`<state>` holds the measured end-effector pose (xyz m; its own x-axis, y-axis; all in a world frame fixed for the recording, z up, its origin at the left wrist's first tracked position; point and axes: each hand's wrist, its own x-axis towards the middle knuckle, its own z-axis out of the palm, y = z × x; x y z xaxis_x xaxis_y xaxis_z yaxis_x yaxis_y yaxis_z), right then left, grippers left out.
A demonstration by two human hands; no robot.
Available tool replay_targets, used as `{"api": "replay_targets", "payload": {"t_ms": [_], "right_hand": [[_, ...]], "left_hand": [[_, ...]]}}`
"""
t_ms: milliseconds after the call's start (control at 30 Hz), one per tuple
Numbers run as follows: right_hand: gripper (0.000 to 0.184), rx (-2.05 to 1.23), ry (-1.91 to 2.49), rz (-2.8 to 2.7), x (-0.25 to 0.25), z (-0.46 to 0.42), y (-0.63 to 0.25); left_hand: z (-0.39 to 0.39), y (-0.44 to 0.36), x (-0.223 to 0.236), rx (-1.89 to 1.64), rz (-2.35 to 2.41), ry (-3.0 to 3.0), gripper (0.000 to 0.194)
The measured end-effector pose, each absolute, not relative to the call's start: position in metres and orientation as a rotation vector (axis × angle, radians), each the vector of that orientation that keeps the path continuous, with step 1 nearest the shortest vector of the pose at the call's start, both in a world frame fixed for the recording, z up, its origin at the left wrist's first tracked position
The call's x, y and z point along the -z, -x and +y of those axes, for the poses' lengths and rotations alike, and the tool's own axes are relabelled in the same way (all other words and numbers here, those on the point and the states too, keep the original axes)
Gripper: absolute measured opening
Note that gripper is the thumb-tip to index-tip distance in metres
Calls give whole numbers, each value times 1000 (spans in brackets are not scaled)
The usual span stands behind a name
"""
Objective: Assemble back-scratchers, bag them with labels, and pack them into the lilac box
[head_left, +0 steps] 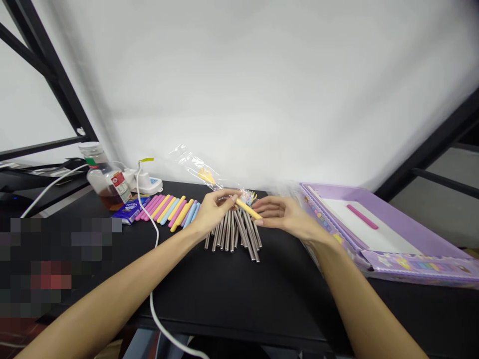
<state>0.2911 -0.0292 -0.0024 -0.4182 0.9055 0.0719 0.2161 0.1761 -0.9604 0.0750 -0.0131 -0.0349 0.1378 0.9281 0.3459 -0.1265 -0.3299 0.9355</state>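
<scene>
On the black tabletop (228, 304), our left hand (215, 210) pinches a smooth yellow stick (249, 209) between thumb and fingertips, above the fanned steel rods (234, 237). Our right hand (284, 214) lies open just beside the stick's far end. A light fingertip pinch suits the slick surface. Matte pastel sticks (168, 212) lie left of the left hand.

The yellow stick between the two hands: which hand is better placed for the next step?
Left, probably: the left hand seems to pinch the slim yellow stick at one end, while the right hand only lies open near its other end, above the silver metal tubes.
</scene>
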Motion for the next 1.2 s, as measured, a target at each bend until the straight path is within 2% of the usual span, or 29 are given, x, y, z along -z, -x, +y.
{"api": "replay_targets", "payload": {"t_ms": [133, 267, 433, 567, 700, 833, 900, 1033, 1200], "right_hand": [[38, -1267, 1055, -1836, 1, -29, -298], [33, -1029, 1143, -1828, 7, -28, -295], [52, -540, 1162, -1892, 17, -24, -287], [57, -379, 1162, -1895, 21, -20, -286], [52, -499, 1138, -1890, 23, -20, -284], [48, -807, 1068, -1885, 27, -20, -281], [44, -902, 1026, -1891, 28, -20, -281], [31, -866, 1016, -1949, 27, -20, -280], [33, -943, 1063, -1866, 22, -21, -282]], "left_hand": [[-12, -70, 31, -1396, 853, -1405, 27], [-14, -69, 30, -1333, 835, -1410, 24], [-19, -74, 35, -1199, 761, -1529, 19], [-21, -76, 36, -1172, 757, -1627, 15], [-21, -76, 34, -1179, 748, -1687, 15], [-21, -75, 34, -1185, 701, -1722, 22], [-22, -74, 33, -1186, 692, -1708, 32], [-23, -68, 27, -1174, 716, -1715, 63], [-17, -64, 21, -1242, 802, -1628, 70]]}}
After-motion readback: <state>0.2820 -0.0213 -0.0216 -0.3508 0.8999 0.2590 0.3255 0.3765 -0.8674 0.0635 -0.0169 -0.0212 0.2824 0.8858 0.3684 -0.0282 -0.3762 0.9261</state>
